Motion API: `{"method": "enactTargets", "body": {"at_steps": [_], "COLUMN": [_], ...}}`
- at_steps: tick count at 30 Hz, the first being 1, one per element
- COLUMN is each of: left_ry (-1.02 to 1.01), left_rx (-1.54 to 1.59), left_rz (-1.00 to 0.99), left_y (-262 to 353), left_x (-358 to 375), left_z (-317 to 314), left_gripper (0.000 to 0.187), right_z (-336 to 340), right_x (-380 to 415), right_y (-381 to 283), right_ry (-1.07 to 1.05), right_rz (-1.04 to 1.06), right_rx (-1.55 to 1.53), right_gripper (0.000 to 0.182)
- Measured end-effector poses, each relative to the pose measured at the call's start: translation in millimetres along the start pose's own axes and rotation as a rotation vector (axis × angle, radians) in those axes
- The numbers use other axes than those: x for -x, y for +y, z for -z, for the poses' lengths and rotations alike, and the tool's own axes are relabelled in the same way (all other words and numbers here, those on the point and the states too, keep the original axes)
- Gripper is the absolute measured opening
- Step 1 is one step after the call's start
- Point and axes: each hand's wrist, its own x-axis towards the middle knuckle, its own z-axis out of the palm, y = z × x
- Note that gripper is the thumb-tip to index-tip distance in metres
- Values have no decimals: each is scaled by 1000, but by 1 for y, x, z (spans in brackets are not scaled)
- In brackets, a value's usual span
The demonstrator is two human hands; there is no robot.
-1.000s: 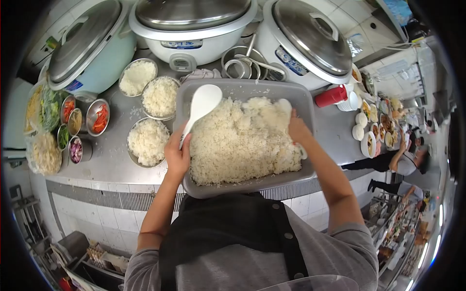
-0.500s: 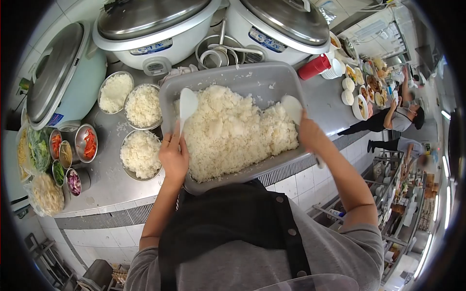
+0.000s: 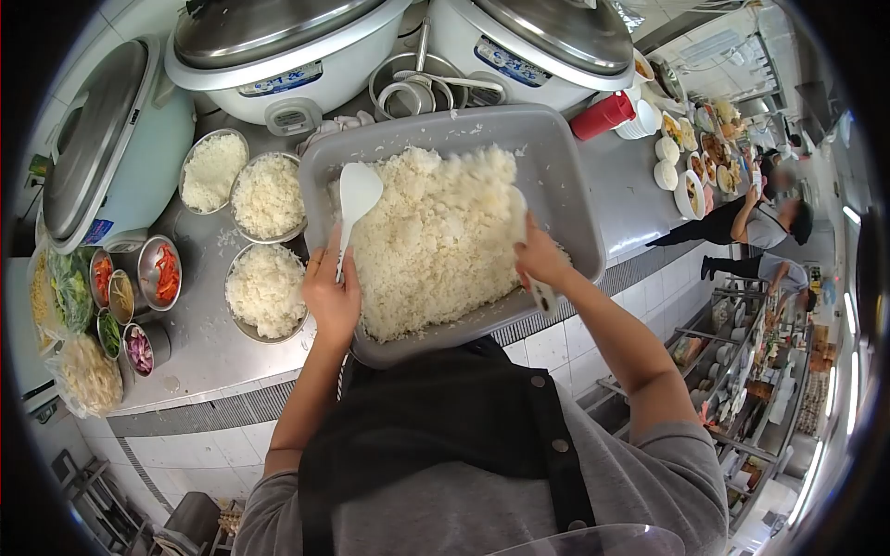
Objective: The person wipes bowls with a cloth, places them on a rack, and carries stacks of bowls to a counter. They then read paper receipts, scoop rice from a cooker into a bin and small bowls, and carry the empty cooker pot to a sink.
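A grey tub holds a wide heap of white rice. At the tub's left side, my left hand is closed on the handle of a white paddle, whose blade lies over the left edge of the rice. My right hand grips a second white paddle at the right side of the heap; its blade is blurred and pressed against the rice. Three metal bowls of rice, one of them nearest my left hand, stand left of the tub.
Large rice cookers line the back and left. A metal pot with ladles and a red cup stand behind the tub. Small bowls of cut vegetables sit at left. Two people are at the far right.
My right hand and its paddle have moved left from the tub's right wall, and the rice there has shifted left, baring more of the tub floor. The left paddle's blade is turned flatter.
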Motion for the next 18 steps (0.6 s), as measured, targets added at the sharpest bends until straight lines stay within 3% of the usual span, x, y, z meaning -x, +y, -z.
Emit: {"method": "enactTargets", "body": {"at_steps": [2, 5, 6, 8, 11, 13, 15, 18], "left_ry": [41, -39, -10, 24, -25, -41, -15, -18], "left_rx": [7, 11, -31, -75, -122, -161, -191, -247], "left_rz": [-53, 62, 11, -40, -10, 90, 40, -11], "left_y": [1, 6, 3, 3, 7, 4, 3, 4], "left_x": [0, -2, -2, -2, 0, 5, 5, 6], "left_z": [1, 4, 1, 1, 5, 2, 1, 1], "left_gripper": [41, 41, 42, 44, 41, 36, 33, 32], "right_z": [6, 3, -5, -21, 25, 54, 91, 87], "right_x": [-3, 15, 24, 41, 47, 19, -3, -25], "right_y": [-75, -141, -136, -127, -112, -63, -71, -85], "right_ry": [-90, -223, -220, -184, -272, -200, -75, -139], "right_rz": [-95, -155, -151, 126, 121, 278, -51, -146], "right_rx": [-85, 0, 0, 204, 366, 491, 249, 31], "right_gripper": [76, 78, 78, 79, 77, 75, 74, 72]}}
